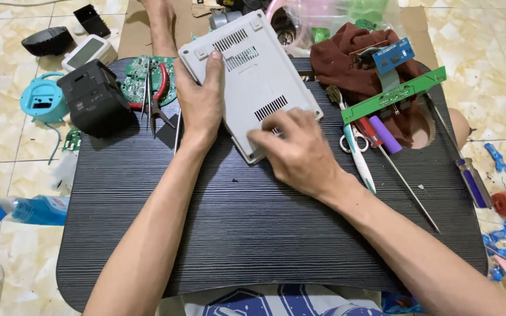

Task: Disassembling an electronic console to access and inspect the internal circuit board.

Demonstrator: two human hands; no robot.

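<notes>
Case [252, 76]: grey, underside up with vent slots, upper centre of the frame, lying tilted on the black surface [253, 234].
Left hand [201, 99]: flat on the case's left edge, fingers [213, 63] extended, gripping nothing.
Right hand [297, 151]: on the case's lower corner, fingers [265, 139] curled onto it.
Pliers [160, 102]: red-handled, just left of the left hand.
Green board [395, 93]: right of the case, over a maroon cloth [346, 64].
Black box [93, 96]: upper left.

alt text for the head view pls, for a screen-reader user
Both bare hands rest on a grey plastic device case lying vented side up on a black lap table: left hand on its upper left edge, right hand on its near corner. Pliers, circuit boards and screwdrivers lie around.
</notes>
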